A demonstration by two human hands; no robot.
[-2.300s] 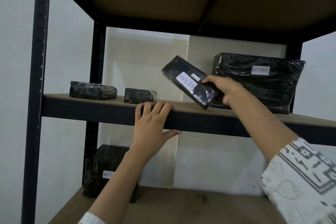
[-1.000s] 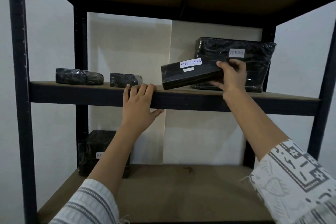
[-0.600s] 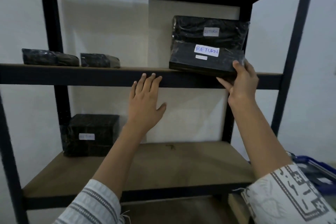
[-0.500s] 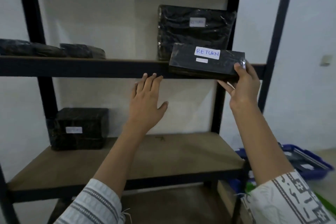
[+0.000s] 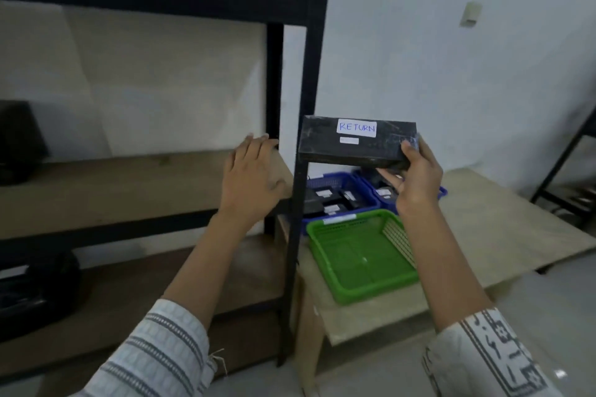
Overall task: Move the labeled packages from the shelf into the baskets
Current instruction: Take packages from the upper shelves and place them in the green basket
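The right hand (image 5: 416, 180) grips the black package (image 5: 354, 147) (white label reads "RETURN") at its right end, thumb on top, fingers curled beneath, centre frame, right of the shelf post (image 5: 298, 203). Open air surrounds it. Below, on the table (image 5: 483, 222): green basket (image 5: 361, 255), blue baskets (image 5: 335, 176). The left hand (image 5: 251, 177) hovers, fingers straight, together.

Shelf post (image 5: 293, 267) beside open green basket (image 5: 361, 258)

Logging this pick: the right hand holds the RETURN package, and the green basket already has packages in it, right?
No. In the head view the right hand holds the RETURN package, but the green basket is empty; the packages lie in the blue baskets behind it.
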